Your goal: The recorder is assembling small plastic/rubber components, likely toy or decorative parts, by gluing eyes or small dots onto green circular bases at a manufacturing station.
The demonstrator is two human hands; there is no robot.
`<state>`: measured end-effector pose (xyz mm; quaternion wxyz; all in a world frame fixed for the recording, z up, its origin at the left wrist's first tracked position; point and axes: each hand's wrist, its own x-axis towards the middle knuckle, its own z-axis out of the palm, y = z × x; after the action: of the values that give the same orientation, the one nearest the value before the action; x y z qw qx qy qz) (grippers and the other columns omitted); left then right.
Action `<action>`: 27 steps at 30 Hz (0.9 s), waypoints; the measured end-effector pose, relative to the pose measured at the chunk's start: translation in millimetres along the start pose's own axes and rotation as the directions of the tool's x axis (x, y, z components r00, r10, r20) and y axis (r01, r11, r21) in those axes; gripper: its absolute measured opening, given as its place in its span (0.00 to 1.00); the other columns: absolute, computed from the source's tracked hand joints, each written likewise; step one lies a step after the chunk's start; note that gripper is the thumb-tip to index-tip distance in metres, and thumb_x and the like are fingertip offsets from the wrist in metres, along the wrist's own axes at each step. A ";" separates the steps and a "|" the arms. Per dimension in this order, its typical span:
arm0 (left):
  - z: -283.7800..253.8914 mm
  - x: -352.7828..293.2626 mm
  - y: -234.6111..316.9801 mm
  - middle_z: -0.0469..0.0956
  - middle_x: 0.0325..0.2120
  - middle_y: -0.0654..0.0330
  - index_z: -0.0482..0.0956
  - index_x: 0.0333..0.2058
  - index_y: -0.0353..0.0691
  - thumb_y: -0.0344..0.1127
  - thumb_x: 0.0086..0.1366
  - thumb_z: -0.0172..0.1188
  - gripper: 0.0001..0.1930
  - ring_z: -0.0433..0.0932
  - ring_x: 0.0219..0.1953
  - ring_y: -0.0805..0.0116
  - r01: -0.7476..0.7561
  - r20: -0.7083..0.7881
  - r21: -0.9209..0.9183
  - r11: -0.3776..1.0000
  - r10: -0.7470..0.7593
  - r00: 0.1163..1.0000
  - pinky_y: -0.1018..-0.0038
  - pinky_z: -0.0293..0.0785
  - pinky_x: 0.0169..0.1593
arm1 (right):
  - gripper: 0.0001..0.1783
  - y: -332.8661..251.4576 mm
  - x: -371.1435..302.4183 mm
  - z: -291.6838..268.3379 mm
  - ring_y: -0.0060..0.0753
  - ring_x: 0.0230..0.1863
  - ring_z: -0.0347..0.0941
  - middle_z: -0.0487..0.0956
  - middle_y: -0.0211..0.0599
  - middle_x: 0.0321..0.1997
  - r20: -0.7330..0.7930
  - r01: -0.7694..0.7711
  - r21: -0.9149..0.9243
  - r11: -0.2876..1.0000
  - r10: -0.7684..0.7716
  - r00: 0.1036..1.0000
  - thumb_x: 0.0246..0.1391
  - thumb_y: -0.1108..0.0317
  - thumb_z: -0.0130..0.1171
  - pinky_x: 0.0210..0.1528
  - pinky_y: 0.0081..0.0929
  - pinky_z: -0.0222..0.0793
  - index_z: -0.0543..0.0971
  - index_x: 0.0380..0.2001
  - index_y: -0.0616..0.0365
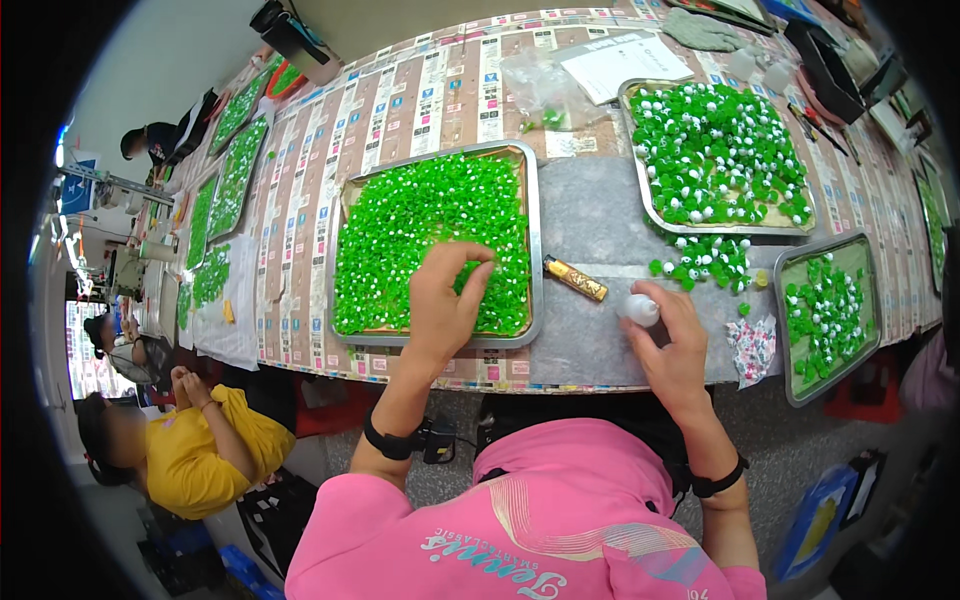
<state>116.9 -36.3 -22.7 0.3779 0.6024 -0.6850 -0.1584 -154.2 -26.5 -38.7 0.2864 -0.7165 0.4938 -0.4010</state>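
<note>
My left hand [447,305] is over a metal tray [535,230] full of small green pieces [440,200] dotted with white. Its thumb and index finger are drawn together above the pieces; whatever they pinch is too small to make out. In my right hand [678,345], at the table's front edge, is a small white rounded bottle [640,310], gripped between thumb and fingers. A gold and black lighter [575,278] lies on the grey mat [585,215] between my hands. Loose green pieces with white balls [705,258] lie beyond my right hand.
A tray [650,215] heaped with green and white pieces stands at the back right, and a smaller tray [785,345] at right. Crumpled patterned paper [750,348] lies near the edge. Clear plastic bags [545,85] and a glove [703,30] are behind. A person in yellow [205,445] sits at left.
</note>
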 end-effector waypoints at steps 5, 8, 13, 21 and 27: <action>8.1 -16.7 20.8 0.78 0.35 0.57 0.75 0.40 0.33 0.25 0.59 0.59 0.09 0.78 0.35 0.70 0.354 0.228 -0.740 0.572 -0.283 0.932 0.77 0.74 0.41 | 0.23 -3.5 -4.3 -4.5 0.45 0.40 0.70 0.74 0.45 0.39 0.039 -0.052 0.078 0.996 0.050 0.998 0.40 0.78 0.62 0.44 0.32 0.65 0.73 0.45 0.60; 12.2 -23.8 38.6 0.78 0.36 0.56 0.75 0.41 0.32 0.23 0.59 0.58 0.10 0.79 0.36 0.69 0.502 0.393 -0.768 0.398 -0.327 0.859 0.76 0.76 0.42 | 0.23 -15.9 -11.6 -15.2 0.43 0.38 0.70 0.74 0.44 0.37 0.050 -0.075 0.145 0.987 0.068 0.996 0.41 0.77 0.62 0.42 0.30 0.65 0.73 0.46 0.61; 28.7 -30.7 53.8 0.76 0.37 0.57 0.75 0.39 0.32 0.23 0.59 0.58 0.09 0.79 0.38 0.69 0.596 0.535 -0.767 0.238 -0.278 0.798 0.74 0.77 0.45 | 0.29 -28.9 -26.7 -42.2 0.35 0.36 0.71 0.73 0.38 0.36 0.123 -0.113 0.154 0.982 0.095 0.988 0.41 0.73 0.66 0.40 0.26 0.66 0.71 0.50 0.60; 47.7 -38.5 67.1 0.75 0.35 0.59 0.74 0.38 0.33 0.26 0.61 0.58 0.07 0.78 0.37 0.70 0.700 0.665 -0.697 0.156 -0.224 0.713 0.74 0.77 0.44 | 0.26 -34.9 -49.3 -61.9 0.19 0.34 0.68 0.71 0.29 0.34 -0.025 -0.337 0.503 0.796 0.403 0.915 0.33 0.71 0.75 0.37 0.19 0.66 0.72 0.37 0.59; 53.1 -42.5 72.2 0.76 0.32 0.61 0.74 0.39 0.33 0.27 0.61 0.58 0.08 0.78 0.35 0.73 0.718 0.692 -0.688 0.106 -0.200 0.693 0.77 0.77 0.41 | 0.24 -24.6 -56.7 -66.1 0.20 0.31 0.66 0.70 0.29 0.32 -0.084 -0.220 0.441 0.870 0.285 0.955 0.33 0.69 0.75 0.34 0.19 0.62 0.72 0.33 0.59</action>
<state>27.9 7.4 -23.3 0.4182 0.3927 -0.2827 -0.7688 -210.0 34.2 -1.4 0.4492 -0.5340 0.5031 -0.5098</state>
